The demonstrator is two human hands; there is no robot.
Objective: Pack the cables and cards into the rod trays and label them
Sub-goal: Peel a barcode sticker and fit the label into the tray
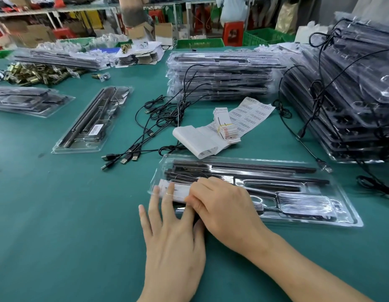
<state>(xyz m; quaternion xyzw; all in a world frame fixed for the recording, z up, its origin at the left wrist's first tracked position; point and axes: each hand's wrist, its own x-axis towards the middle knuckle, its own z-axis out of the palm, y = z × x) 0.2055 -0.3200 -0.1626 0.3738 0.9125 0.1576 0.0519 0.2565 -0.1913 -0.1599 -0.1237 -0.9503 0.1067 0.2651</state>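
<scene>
A clear plastic rod tray [298,216] with black rods lies in front of me on the green table. My left hand [169,240] lies flat, fingers straight, fingertips on the tray's left end over a white card [178,189]. My right hand [219,208] has its fingers curled down onto the same card; whether it pinches it I cannot tell. Loose black USB cables [132,153] lie left of centre. A sheet of barcode labels [248,116] and a banded bundle of cards [226,127] sit behind the tray.
A labelled rod tray [91,120] lies at the left. Stacks of rod trays stand behind [222,75], at the right [350,101] and far left [26,101]. Brass hardware [36,74] is piled at the back left. Green crates [200,42] line the far edge.
</scene>
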